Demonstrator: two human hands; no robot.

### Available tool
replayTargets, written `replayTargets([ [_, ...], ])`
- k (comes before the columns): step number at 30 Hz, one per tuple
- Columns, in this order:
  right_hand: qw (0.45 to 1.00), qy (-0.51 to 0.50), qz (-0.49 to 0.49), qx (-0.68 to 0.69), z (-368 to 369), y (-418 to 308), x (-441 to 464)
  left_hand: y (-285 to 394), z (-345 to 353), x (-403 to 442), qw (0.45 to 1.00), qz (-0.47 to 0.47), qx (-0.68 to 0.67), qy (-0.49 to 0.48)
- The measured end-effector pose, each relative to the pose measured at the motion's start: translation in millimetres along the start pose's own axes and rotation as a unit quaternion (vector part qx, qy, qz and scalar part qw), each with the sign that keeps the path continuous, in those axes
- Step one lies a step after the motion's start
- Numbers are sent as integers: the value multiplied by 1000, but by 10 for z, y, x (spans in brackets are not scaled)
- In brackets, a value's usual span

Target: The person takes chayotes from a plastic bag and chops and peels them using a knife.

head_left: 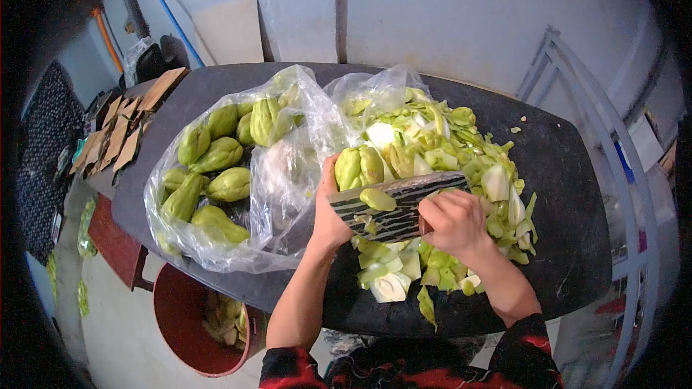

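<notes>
A green chayote (359, 167) is gripped in my left hand (333, 209), fingers wrapped round its left side. My right hand (455, 222) is closed on the brown handle of a broad cleaver (404, 205) with a dark striped blade. The blade lies across the front of the chayote, its far end close to my left palm. A cut piece of chayote (378, 199) clings to the blade's face. Below and right of the blade spreads a heap of pale green slices and peelings (497, 181). The cleaver's edge against the chayote is hidden.
Whole chayotes (218, 155) lie in a clear plastic bag (270, 227) on the left of the dark table (577, 245). Below the front edge stands a red-brown bucket (176, 317) with pieces inside. Grey metal rails (598, 94) rise at the right; cardboard pieces (115, 133) lie at the left.
</notes>
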State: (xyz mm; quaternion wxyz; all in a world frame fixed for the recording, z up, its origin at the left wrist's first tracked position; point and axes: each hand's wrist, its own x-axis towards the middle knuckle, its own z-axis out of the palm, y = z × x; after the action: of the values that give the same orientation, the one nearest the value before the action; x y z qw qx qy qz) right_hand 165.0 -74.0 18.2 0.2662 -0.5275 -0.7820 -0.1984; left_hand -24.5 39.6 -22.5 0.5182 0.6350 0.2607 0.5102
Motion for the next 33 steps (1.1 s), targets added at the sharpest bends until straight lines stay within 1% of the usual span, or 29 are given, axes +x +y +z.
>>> replayTargets([
  [2, 1000, 7, -10, 0, 17, -38, 28, -36, -14, 3, 1000, 15, 10, 9],
  [4, 1000, 6, -19, -14, 34, -100, 65, -69, -31, -2, 994, 55, 91, 19],
  [5, 1000, 7, -18, -15, 55, -122, 78, -113, -21, -2, 994, 56, 91, 18],
  [7, 999, 25, -36, -2, 97, -149, 108, -167, 19, 9, 985, 8, 156, 69],
  [8, 999, 23, -38, 10, 92, -174, 122, -171, 13, 9, 980, 15, 182, 80],
  [11, 999, 10, -33, 7, 96, -210, 130, -237, 9, 13, 983, 6, 163, 83],
  [13, 999, 8, -33, 10, 79, -230, 143, -158, 8, 1, 981, 10, 173, 87],
  [15, 999, 8, -33, 14, 77, -221, 146, -48, 13, -7, 979, 3, 189, 74],
  [17, 999, -17, -26, -9, 77, -161, 123, 66, 1, -12, 979, 9, 197, 56],
  [19, 995, -70, 73, -10, 204, 131, 113, 140, 7, -79, 977, 16, 212, 13],
  [20, 993, -71, 98, 17, 152, 212, 116, 160, 64, -53, 992, -44, 117, 3],
  [23, 994, -54, 99, 5, 7, 153, 121, 120, 61, -54, 996, -31, 76, -16],
  [24, 988, -101, 114, 12, -111, 123, 136, 165, 64, -74, 996, -41, 70, -27],
  [25, 988, -100, 117, 12, -85, 239, 162, 184, 79, -66, 996, -41, 72, -30],
  [27, 957, -138, 251, -35, 10, 578, 122, 228, 89, -97, 992, 27, 121, -35],
  [28, 953, -117, 276, -30, -60, 678, 112, 207, 64, -87, 986, 39, 158, -38],
  [29, 958, -108, 264, -40, -110, 732, 161, 198, 60, -10, 986, 55, 152, -29],
  [31, 958, -122, 260, -10, -246, 586, 118, 219, 93, -32, 996, 6, 84, -27],
  [32, 957, -115, 267, -1, -209, 550, 100, 244, 69, -42, 991, -12, 133, -29],
  [33, 955, -115, 272, 3, -178, 514, 81, 239, 72, -45, 990, -14, 137, -33],
])
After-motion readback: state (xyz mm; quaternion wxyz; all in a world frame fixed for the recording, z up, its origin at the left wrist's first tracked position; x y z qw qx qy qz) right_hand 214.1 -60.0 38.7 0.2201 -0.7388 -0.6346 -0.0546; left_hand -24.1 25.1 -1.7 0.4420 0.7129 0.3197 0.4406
